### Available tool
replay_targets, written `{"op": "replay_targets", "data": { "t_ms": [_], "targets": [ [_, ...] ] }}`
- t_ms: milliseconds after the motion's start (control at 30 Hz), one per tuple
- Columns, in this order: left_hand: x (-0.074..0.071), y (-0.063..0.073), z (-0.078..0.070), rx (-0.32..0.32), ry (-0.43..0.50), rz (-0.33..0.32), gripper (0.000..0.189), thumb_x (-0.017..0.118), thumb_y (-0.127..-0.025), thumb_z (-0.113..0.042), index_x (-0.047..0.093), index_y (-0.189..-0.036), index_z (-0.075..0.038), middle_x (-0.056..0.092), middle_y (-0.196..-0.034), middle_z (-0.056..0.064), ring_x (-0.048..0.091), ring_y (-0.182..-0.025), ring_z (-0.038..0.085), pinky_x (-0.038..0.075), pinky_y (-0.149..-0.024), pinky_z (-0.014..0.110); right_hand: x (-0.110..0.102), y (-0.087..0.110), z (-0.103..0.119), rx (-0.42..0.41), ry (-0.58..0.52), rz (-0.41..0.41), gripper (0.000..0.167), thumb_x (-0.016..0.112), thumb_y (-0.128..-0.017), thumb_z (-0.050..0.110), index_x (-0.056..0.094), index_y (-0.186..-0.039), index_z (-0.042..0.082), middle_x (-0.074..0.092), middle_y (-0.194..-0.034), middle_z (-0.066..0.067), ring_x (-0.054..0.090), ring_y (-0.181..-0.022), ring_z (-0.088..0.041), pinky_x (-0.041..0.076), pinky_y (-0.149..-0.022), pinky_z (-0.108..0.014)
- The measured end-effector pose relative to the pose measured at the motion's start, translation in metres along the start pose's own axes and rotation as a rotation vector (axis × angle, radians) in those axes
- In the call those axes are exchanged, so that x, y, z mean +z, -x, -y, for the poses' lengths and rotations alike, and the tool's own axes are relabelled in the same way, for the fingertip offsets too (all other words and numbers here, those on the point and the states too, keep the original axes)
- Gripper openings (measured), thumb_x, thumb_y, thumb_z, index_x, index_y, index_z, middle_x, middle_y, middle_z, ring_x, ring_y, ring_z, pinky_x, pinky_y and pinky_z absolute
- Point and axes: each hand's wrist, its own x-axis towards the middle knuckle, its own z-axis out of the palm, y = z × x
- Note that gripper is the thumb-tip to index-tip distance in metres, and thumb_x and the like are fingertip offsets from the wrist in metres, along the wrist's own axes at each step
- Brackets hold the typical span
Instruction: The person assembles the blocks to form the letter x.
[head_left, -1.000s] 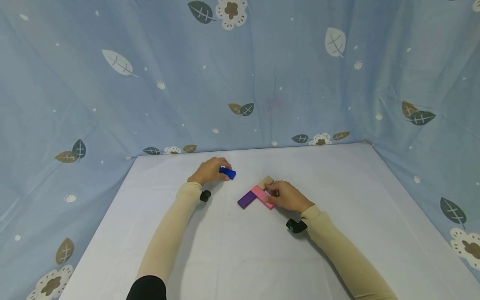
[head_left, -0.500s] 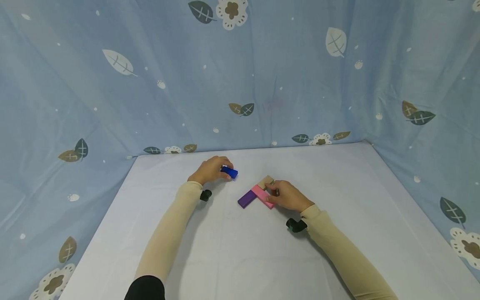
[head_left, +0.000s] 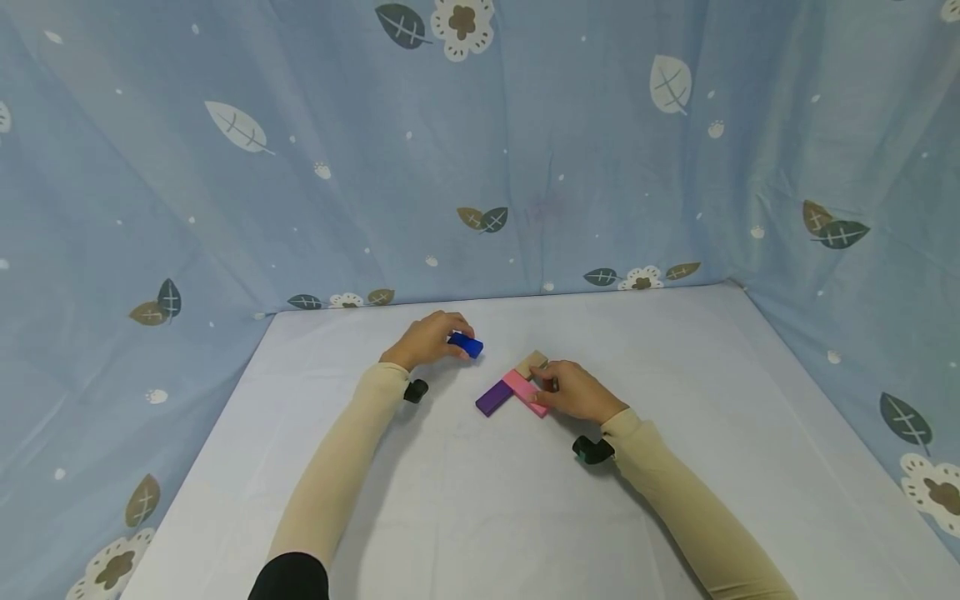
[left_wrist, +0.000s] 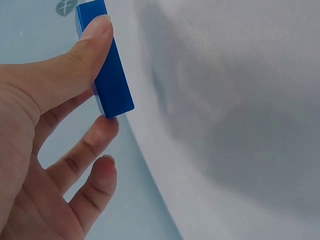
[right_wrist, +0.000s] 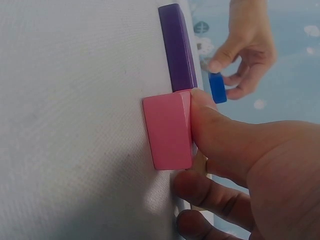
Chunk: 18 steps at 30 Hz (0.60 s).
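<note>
Blue block [head_left: 466,344], pinched lightly in my left hand [head_left: 423,340] just above the tabletop [head_left: 465,500], could slip, while my right hand [head_left: 577,392], gripping the pink block [head_left: 523,392], might nudge the purple block [head_left: 492,397] askew.

The blue block [head_left: 467,344], small and oblong, is pinched off the table, far left of the rest. The pink block [head_left: 524,392] lies flat, its left side touching the purple block [head_left: 492,398], with the tan block [head_left: 532,363] at its far end.
</note>
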Motion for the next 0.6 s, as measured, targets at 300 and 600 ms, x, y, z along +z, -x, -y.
{"op": "replay_targets", "data": {
  "t_ms": [300,600],
  "targets": [
    [-0.001,0.002,-0.009,-0.007,-0.019,0.008,0.040,0.082,-0.089,-0.030,0.074,-0.125,-0.018,0.069,-0.132,0.000,0.059,-0.126,0.025,0.048,-0.110,0.055,0.000,0.000,0.000,-0.002,0.005,0.004,0.054,0.077,-0.093,0.016,0.060,-0.140,-0.004,0.069,-0.098,-0.008,0.049,-0.076,-0.015,0.041,-0.061,-0.023],
    [0.000,-0.001,-0.014,0.015,-0.037,0.024,0.038,0.082,-0.089,-0.030,0.075,-0.125,-0.019,0.069,-0.131,-0.002,0.059,-0.124,0.024,0.049,-0.109,0.054,0.000,-0.001,0.001,0.019,0.016,0.008,0.054,0.076,-0.094,0.017,0.060,-0.141,-0.003,0.070,-0.101,-0.007,0.050,-0.078,-0.015,0.042,-0.062,-0.023]
  ]
}}
